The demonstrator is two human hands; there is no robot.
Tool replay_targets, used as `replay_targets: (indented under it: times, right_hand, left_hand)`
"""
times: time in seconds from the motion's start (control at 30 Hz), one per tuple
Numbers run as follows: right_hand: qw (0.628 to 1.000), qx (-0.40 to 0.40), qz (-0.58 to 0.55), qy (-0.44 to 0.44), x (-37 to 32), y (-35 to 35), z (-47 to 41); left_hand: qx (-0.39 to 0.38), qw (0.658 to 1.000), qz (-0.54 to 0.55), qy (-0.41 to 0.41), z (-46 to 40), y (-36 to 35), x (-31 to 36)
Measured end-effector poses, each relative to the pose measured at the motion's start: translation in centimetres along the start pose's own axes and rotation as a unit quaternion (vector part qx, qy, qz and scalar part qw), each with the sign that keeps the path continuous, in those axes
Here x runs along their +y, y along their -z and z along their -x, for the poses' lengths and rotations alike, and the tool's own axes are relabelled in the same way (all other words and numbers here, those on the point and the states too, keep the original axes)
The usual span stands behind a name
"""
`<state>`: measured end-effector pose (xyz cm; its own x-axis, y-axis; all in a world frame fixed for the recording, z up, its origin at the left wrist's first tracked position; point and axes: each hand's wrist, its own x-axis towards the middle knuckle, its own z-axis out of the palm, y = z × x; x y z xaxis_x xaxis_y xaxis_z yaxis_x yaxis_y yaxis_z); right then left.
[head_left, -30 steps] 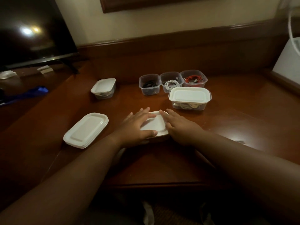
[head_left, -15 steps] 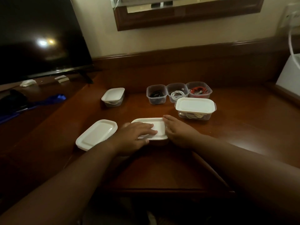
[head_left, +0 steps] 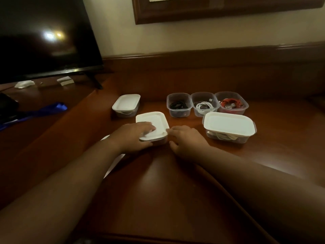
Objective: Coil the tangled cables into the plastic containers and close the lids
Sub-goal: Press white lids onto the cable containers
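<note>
Head view: the left hand (head_left: pixel 135 133) presses flat on the lidded container (head_left: pixel 154 124) mid-surface, hiding its near edge. The right hand (head_left: pixel 186 140) curls loosely beside it; contact unclear, contents unseen.

I see a reddish-brown polished bench (head_left: pixel 175 182) with a pale sheen. The lid (head_left: pixel 154 122) under my hands is plain white, as are the lids on the big container (head_left: pixel 228 125) toward the right edge and the small one (head_left: pixel 127 103) toward the left. Three clear tubs along the back edge hold a black cable (head_left: pixel 178 105), a white cable (head_left: pixel 204 105) and a red cable (head_left: pixel 231 103). A bright blue strip (head_left: pixel 44 110) lies far left, below a black screen (head_left: pixel 44 36).
</note>
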<state>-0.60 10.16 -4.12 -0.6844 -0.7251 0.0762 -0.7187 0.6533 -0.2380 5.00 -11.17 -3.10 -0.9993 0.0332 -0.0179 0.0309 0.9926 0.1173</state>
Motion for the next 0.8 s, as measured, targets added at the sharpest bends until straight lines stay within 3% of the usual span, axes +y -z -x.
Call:
replay_targets:
  times: [0.3,0.57,0.8]
  right_hand:
    - [0.99,0.012,0.137,0.042,1.2,0.5,-6.8]
    - [0.981,0.002,0.179,-0.076,3.5,0.3,-11.4]
    - [0.983,-0.021,0.165,-0.083,4.4,-0.2,-12.1]
  left_hand:
    - [-0.007,0.998,-0.047,0.042,-6.2,0.0,-3.3]
    - [0.016,0.995,-0.067,0.071,-11.2,0.9,-4.6]
    - [0.007,0.995,-0.06,0.084,-13.7,0.6,-5.4]
